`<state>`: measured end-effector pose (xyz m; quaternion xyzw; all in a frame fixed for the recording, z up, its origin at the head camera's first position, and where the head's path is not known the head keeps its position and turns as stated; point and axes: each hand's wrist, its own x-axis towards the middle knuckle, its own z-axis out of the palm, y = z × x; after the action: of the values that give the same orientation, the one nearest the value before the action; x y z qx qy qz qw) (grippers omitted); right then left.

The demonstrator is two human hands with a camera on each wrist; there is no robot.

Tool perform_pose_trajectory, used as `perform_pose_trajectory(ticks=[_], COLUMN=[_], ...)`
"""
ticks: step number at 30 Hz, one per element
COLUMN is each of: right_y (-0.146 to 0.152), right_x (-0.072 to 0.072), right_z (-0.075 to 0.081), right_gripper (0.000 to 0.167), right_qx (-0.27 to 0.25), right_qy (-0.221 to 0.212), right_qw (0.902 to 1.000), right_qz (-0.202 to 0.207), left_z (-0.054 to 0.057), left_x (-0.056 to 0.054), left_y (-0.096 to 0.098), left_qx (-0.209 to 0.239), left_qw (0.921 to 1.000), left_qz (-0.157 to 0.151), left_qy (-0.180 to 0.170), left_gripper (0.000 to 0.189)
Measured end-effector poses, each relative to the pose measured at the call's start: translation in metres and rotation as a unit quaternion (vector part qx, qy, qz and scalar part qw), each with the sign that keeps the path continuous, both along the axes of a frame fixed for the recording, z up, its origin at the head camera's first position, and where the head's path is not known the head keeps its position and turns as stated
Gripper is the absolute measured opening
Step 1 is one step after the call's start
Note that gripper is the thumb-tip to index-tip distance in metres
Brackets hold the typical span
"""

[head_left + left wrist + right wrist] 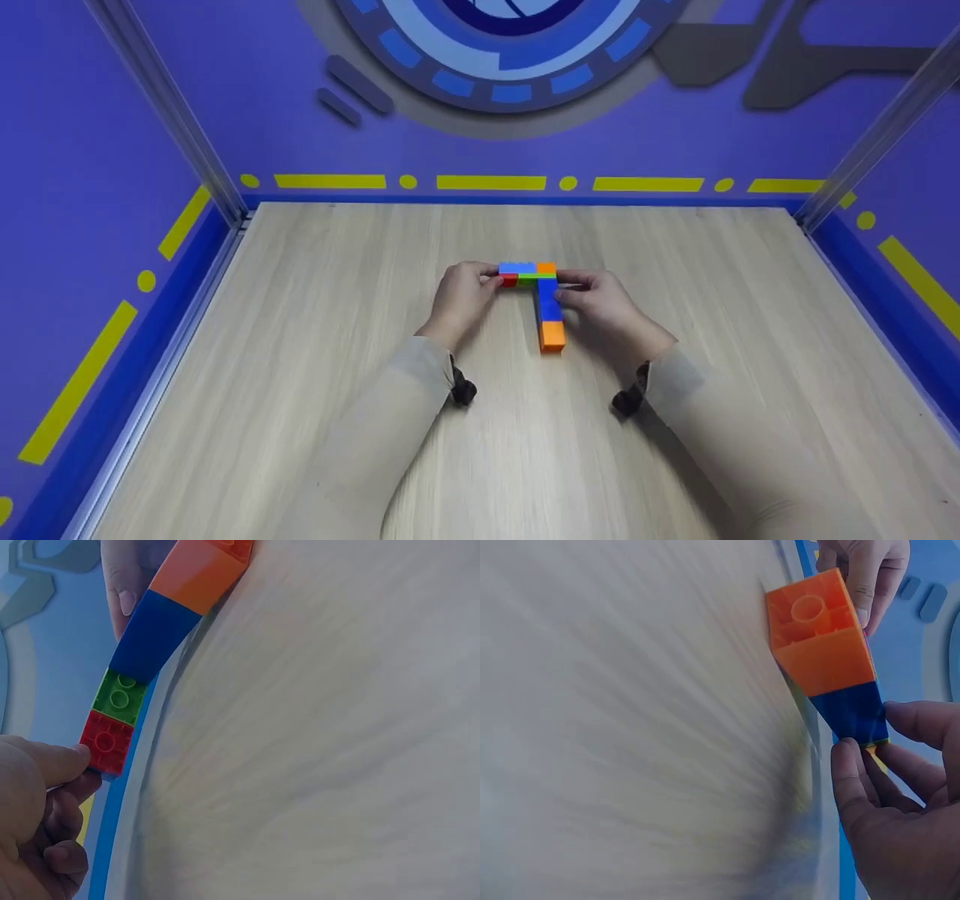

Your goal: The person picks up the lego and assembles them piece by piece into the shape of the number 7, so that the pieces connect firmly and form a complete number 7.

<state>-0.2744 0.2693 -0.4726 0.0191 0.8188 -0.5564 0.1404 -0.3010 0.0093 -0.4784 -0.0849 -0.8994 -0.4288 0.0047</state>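
Both hands hold one joined piece of toy building bricks over the table. My left hand [459, 298] pinches its left end, with the thumb on the red brick [106, 742] in the left wrist view. A green brick [118, 697] sits beside the red one, and a light blue brick [517, 268] runs along the far side. My right hand [606, 301] grips the right side, thumb and fingers around the dark blue brick [857, 712]. An orange brick [825, 664] forms the near end, its hollow underside showing. Another orange brick [546, 268] is at the far right corner.
The wood-grain table [300, 420] spreads around the hands. A blue back wall [247, 90] with yellow marks rises behind it, with side walls left and right and metal posts [161, 90] at the corners. Dark straps [463, 388] circle the wrists.
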Motion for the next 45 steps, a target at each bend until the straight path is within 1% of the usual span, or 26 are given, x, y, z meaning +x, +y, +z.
perform_pose_trajectory(ticks=[3,6,16,22,26,30,33,35,39,42,45], right_y=[-0.001,-0.002,-0.003,-0.005,-0.005,-0.006,-0.006,-0.004,0.005,0.018,0.035], right_x=[0.0,0.0,-0.006,-0.009,-0.01,-0.01,-0.012,-0.013,-0.013,-0.013,-0.014], right_z=[-0.001,-0.003,-0.005,-0.006,-0.003,0.004,0.008,0.011,0.015,0.019,0.021], right_gripper=[0.056,0.055,0.057,0.057,0.057,0.057,0.055,0.053,0.051,0.05,0.05], right_qx=[0.01,0.015,0.033,0.039,0.043,0.058,0.084,0.106,0.156,0.19,0.225], right_qy=[0.002,0.0,-0.006,-0.008,-0.012,-0.013,-0.008,-0.002,0.025,0.051,0.077], right_qw=[0.9999,0.9998,0.9992,0.9986,0.9981,0.9968,0.9948,0.9929,0.9863,0.9795,0.9704], right_qz=[0.013,0.016,0.024,0.035,0.043,0.054,0.057,0.055,0.048,0.043,0.041], left_z=[-0.002,-0.003,-0.006,-0.007,-0.006,-0.004,-0.001,0.0,0.004,0.005,0.005], left_x=[0.0,0.001,0.001,0.001,0.0,-0.003,-0.005,-0.005,-0.006,-0.01,-0.016], left_y=[0.001,0.0,-0.003,-0.005,-0.008,-0.012,-0.019,-0.025,-0.039,-0.053,-0.072], left_qx=[-0.007,-0.01,-0.011,-0.02,-0.022,-0.044,-0.08,-0.103,-0.14,-0.16,-0.185], left_qw=[0.9998,0.9997,0.9995,0.9993,0.9991,0.9981,0.9959,0.9936,0.9885,0.9853,0.9814], left_qz=[0.004,0.005,0.008,0.002,-0.004,-0.016,-0.03,-0.042,-0.058,-0.052,-0.034], left_qy=[-0.015,-0.021,-0.027,-0.03,-0.037,-0.041,-0.031,-0.018,0.009,0.027,0.039], left_gripper=[0.03,0.03,0.03,0.03,0.031,0.031,0.032,0.034,0.034,0.034,0.038])
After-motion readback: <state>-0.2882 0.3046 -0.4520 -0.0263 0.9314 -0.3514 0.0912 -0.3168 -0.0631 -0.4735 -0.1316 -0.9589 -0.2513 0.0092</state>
